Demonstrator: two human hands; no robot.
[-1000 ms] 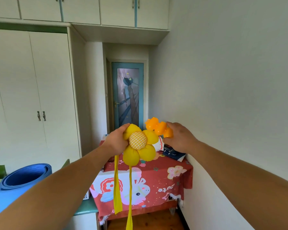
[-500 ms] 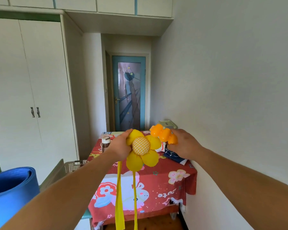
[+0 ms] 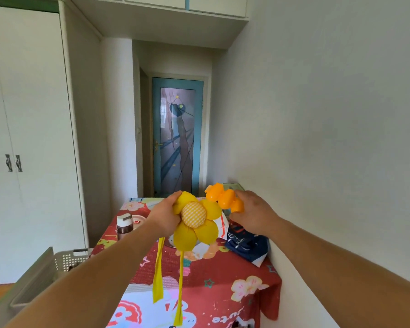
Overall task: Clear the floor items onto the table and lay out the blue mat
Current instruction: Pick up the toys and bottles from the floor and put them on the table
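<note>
Yellow fabric flower (image 3: 195, 223) ribbons cut off, hands (image 3: 164, 215) gripping

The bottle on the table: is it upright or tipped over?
Upright. The bottle stands on the red tablecloth, its white cap on top, just left of the left hand.

A brown bottle (image 3: 124, 225) with a white cap stands near the far left corner of the red tablecloth (image 3: 213, 275). A dark blue bag (image 3: 246, 245) lies at the cloth's right edge. A grey basket (image 3: 68, 259) is left of the cloth. Behind the cloth is a blue door (image 3: 177, 138), and far left of it a white wardrobe (image 3: 29, 138).
</note>
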